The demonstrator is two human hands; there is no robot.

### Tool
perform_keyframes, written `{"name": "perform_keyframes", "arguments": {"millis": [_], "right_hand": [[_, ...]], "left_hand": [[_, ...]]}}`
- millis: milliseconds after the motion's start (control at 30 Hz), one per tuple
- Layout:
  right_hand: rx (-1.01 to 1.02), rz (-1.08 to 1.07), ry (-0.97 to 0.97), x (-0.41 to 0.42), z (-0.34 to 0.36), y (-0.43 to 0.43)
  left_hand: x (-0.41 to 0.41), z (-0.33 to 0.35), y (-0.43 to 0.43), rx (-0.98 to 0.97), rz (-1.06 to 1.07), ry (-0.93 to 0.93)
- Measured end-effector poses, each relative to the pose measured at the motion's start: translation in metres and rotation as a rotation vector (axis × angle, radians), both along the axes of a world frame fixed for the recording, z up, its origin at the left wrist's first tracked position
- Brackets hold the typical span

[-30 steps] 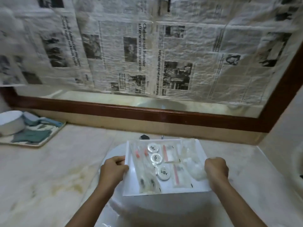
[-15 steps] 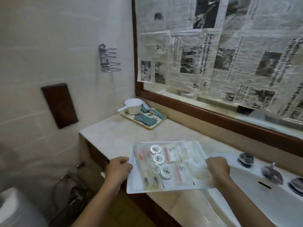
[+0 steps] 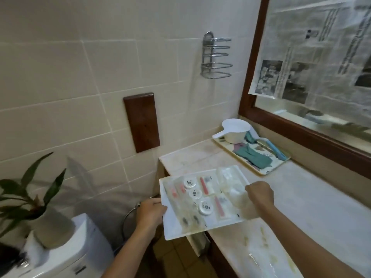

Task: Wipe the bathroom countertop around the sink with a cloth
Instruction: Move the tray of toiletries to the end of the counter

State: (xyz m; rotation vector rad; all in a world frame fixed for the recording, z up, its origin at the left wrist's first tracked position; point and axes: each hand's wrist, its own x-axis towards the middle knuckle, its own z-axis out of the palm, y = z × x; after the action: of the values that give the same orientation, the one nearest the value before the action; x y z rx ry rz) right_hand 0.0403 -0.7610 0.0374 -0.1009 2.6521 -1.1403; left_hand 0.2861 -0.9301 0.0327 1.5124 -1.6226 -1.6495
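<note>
I carry a white tray (image 3: 176,227) of wrapped toiletries and small round white jars over the left end of the pale marble countertop (image 3: 313,199). My left hand (image 3: 150,212) grips the tray's left edge, and my right hand (image 3: 260,194) grips its right edge. The tray hangs partly past the counter's front edge, tilted a little. A teal cloth (image 3: 254,157) lies on a cream tray (image 3: 267,171) at the back of the counter beside a white scoop (image 3: 234,130). The sink is out of view.
A toilet tank (image 3: 66,253) with a potted plant (image 3: 42,209) stands low at the left. A chrome wire rack (image 3: 216,56) and a dark wood plate (image 3: 142,121) hang on the tiled wall. The newspaper-covered mirror (image 3: 321,57) fills the right.
My view has swung left, away from the sink and taps. Both hands have carried the toiletry tray leftward, from above the basin to the counter's left end near the toilet.
</note>
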Motion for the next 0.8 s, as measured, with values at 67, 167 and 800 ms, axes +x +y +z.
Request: {"name": "perform_keyframes", "arguments": {"millis": [67,167,800], "right_hand": [[0.02,0.072,0.033,-0.024,-0.011,-0.039],[-0.002,0.141,0.033,-0.063,-0.033,-0.092],[0.275,0.214,0.059,-0.169,-0.088,-0.272]], "left_hand": [[-0.021,-0.012,-0.029,0.045,0.027,-0.027],[-0.052,-0.032,-0.066,0.108,0.03,-0.052],[-0.161,-0.082,-0.189,0.126,0.114,-0.146]]}}
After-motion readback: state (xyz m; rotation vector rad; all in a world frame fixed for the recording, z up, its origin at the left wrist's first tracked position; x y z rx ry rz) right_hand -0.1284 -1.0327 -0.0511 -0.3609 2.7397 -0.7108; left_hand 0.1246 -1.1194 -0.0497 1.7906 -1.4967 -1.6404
